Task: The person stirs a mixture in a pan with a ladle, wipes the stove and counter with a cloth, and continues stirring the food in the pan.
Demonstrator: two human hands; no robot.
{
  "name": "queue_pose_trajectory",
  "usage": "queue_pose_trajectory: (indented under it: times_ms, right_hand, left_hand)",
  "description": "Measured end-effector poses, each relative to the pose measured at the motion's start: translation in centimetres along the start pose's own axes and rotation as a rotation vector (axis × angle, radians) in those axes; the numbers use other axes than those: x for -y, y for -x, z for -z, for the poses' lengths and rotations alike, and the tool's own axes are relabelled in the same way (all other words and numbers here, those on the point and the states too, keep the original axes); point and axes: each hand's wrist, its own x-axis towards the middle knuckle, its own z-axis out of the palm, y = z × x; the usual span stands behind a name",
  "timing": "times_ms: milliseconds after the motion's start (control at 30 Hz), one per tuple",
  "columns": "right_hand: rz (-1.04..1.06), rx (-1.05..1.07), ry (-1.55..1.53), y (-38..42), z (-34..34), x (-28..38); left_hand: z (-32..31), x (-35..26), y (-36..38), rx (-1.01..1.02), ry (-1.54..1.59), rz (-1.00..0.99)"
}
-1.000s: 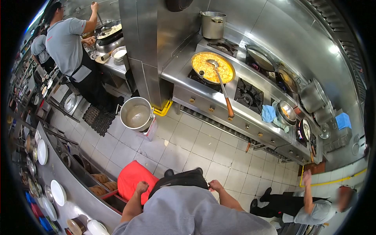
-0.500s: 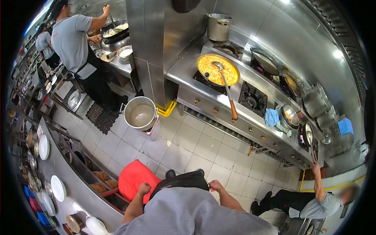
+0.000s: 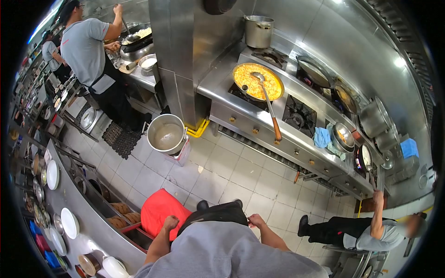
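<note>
At my waist, my left hand (image 3: 171, 223) is curled into a loose fist, with nothing showing in it. It is above a smooth red object (image 3: 160, 211), perhaps a stool or bin, beside my black apron (image 3: 214, 216). At the apron's other side, my right hand (image 3: 255, 221) has its fingers curled in; a small pale bit shows by them, too small to name. Ahead, on the stove (image 3: 222, 97), is a wide pan of orange-yellow food (image 3: 250, 76). A ladle (image 3: 266, 99) with a wooden handle rests in it, its handle reaching past the stove's front edge.
A large pot (image 3: 166, 134) stands on a low stand on the tiled floor (image 3: 222, 171). Left is a steel counter (image 3: 88, 227) with white dishes. A co-worker (image 3: 380, 231) holds a pan (image 3: 365, 158) at the right burners; another co-worker (image 3: 88, 51) stirs a wok (image 3: 136, 39).
The right co-worker has shifted, with arm lower and legs repositioned. The left co-worker's utensil has moved left in the wok. My hands have stayed in place.
</note>
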Motion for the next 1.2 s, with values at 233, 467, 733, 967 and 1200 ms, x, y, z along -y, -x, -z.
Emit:
queue_pose_trajectory:
  times_ms: [233, 467, 733, 967, 1200]
  right_hand:
    - [-0.007, 0.011, 0.017, -0.1, 0.2, -0.2]
    - [0.027, -0.035, -0.014, 0.0, -0.1, 0.1]
    - [0.018, 0.018, 0.054, -0.3, 0.2, 0.7]
    - [0.044, -0.005, 0.020, -0.2, 0.3, 0.9]
    - [0.049, -0.014, 0.030, 0.1, 0.1, 1.4]
  left_hand:
    - [0.9, -2.6, 1.2, 0.003, -0.048, -0.035]
    - [0.6, -2.2, 2.0, -0.013, -0.050, 0.012]
    - [0.1, -0.1, 1.2, 0.003, -0.050, 0.014]
    - [1.1, -2.0, 1.6, -0.003, -0.092, -0.022]
    - [0.7, -2.4, 1.5, -0.004, -0.054, 0.011]
